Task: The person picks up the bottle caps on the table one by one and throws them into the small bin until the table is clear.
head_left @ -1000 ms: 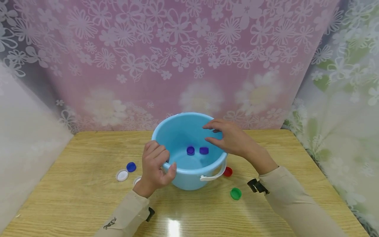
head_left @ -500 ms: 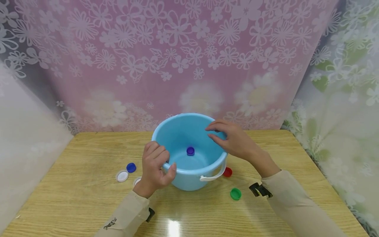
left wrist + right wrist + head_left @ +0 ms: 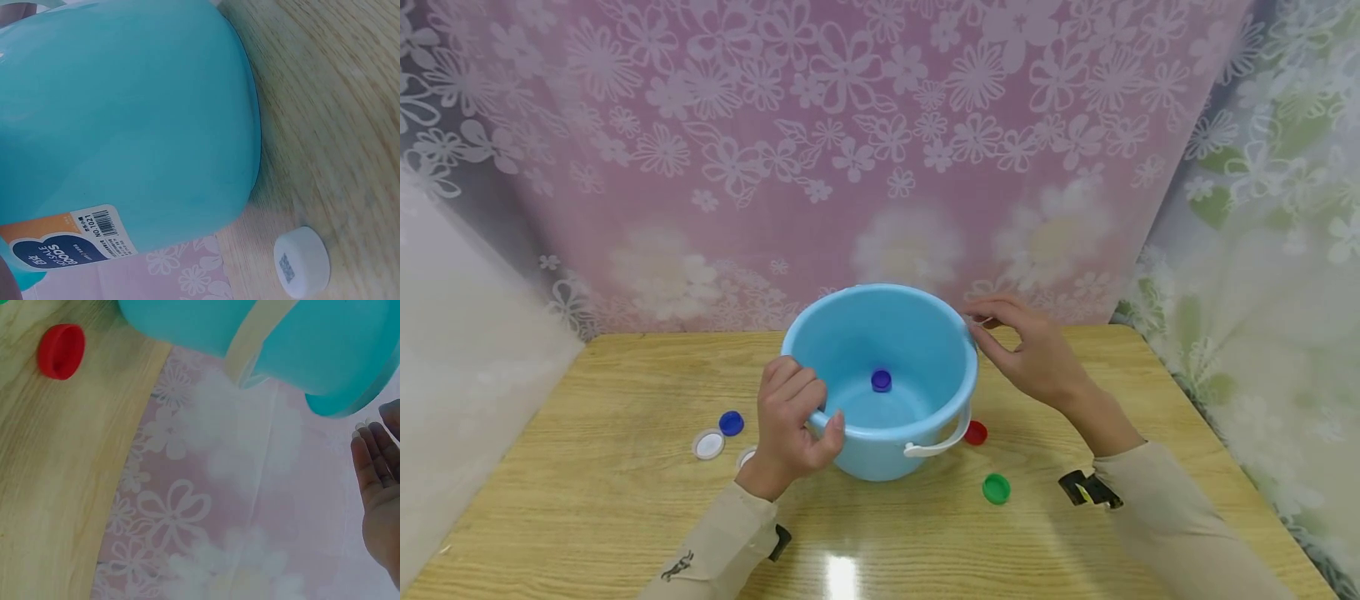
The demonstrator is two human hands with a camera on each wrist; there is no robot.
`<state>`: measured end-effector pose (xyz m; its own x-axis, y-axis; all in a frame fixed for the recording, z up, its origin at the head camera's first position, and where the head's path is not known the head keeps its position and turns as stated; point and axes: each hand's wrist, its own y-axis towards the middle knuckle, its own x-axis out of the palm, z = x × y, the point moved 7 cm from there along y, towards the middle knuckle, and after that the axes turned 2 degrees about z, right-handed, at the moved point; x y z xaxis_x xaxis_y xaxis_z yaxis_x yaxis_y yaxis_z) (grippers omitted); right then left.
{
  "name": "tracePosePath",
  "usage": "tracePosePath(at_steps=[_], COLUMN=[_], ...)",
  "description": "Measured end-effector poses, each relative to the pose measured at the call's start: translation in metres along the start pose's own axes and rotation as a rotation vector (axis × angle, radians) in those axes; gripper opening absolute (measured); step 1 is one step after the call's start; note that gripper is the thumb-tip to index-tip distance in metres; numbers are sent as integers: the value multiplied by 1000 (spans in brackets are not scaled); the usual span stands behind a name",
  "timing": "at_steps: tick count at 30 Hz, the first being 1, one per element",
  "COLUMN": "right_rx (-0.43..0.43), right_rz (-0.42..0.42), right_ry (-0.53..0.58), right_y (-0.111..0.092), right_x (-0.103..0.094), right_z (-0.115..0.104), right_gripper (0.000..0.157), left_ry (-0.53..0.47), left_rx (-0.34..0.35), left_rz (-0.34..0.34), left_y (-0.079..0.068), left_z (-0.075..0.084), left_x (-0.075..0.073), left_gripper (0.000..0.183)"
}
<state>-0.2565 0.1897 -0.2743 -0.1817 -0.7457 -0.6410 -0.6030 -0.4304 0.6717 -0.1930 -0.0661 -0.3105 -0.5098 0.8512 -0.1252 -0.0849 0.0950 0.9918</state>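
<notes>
A light blue bucket [image 3: 880, 350] stands upright on the table, with a label [image 3: 69, 237] on its side in the left wrist view. My left hand [image 3: 793, 417] grips the near-left rim, thumb outside and the other fingers folded over the edge. Deep inside the bucket lies one purple bottle cap [image 3: 881, 381]. My right hand [image 3: 1037, 354] is just beyond the right rim, fingers extended and thumb beneath them; nothing shows between them. In the right wrist view its fingers [image 3: 375, 456] appear near the rim. The bucket's white handle [image 3: 936, 448] hangs down in front.
To the right of the bucket are a red cap [image 3: 976, 432] and a green cap [image 3: 996, 489]. On the left lie a blue cap [image 3: 731, 423], a white cap [image 3: 708, 444] and another white cap [image 3: 302, 262] partly behind my left hand. A flowered curtain [image 3: 887, 167] hangs behind the table [image 3: 587, 467].
My right hand has moved right, from over the bucket to outside its rim. A second purple cap seen in the bucket earlier is out of sight. The left hand keeps its grip.
</notes>
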Motion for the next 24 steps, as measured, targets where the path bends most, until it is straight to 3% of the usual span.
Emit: tracePosePath(at_steps=[4,13,24], right_rx=[-22,16,88], right_rz=[29,-22,-166], right_ry=[-4,-64,-42], right_y=[-8,-34,-77], right_x=[-5,-7,3], right_z=[7,23,41], right_gripper=[33,26,29], left_ry=[-9,-9,-8], left_rx=[11,12,8], left_rz=[22,37,29], left_y=[3,6,5], left_z=[2,5,5], left_x=[-2,-3,-1], left_gripper=[37,36,36])
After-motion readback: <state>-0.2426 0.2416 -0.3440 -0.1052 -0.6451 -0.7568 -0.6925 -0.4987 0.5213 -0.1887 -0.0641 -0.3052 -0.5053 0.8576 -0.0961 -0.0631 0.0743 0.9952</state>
